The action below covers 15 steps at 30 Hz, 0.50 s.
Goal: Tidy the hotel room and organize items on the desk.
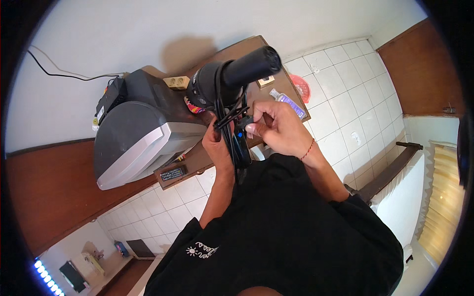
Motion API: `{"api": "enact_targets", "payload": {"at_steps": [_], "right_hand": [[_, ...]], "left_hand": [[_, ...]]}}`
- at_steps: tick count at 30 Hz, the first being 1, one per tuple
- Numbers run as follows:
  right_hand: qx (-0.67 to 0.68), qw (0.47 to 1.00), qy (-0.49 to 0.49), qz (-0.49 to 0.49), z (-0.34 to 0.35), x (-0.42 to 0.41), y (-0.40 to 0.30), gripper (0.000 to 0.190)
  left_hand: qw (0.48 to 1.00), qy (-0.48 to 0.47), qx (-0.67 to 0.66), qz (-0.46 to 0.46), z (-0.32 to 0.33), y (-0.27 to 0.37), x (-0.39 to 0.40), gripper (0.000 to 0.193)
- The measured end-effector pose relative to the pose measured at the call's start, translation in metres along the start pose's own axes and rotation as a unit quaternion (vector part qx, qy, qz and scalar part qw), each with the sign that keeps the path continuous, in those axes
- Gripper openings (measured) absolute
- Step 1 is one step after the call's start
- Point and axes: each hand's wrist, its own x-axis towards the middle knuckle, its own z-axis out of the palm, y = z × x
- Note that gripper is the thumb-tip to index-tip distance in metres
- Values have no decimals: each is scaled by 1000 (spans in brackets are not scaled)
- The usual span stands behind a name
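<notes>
A black hair dryer point(207, 85) is held up before my chest, its nozzle point(253, 66) tilted to the upper right. Looped along it is a bundled black cord point(229, 135), which partly hides the handle point(242, 151) with its blue button. My left hand point(217, 146) grips the handle and cord from the left; the dryer covers some of its fingers. Between the thumb and fingers of my right hand point(279, 125) is a small black end piece of the cord point(245, 121), probably the plug.
Beneath is a wooden table point(237, 48) bearing a CRT television point(137, 137), a remote control point(174, 173), a socket strip point(177, 82) and a purple-labelled bottle point(290, 104). A red plastic basket point(301, 88) stands on the tiled floor. A bed point(401, 199) lies to the right.
</notes>
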Motion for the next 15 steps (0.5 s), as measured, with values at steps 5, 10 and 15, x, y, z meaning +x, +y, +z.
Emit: {"api": "enact_targets", "payload": {"at_steps": [5, 10, 15], "right_hand": [[-44, 998, -33, -10, -4, 9, -4, 15], [169, 979, 116, 2, 15, 6, -8, 11], [365, 917, 139, -84, 29, -1, 0, 11]], "left_hand": [[1000, -8, -10, -19, 3, 4, -7, 31], [997, 47, 5, 61, 26, 10, -10, 15], [994, 39, -19, 98, 21, 14, -7, 19]]}}
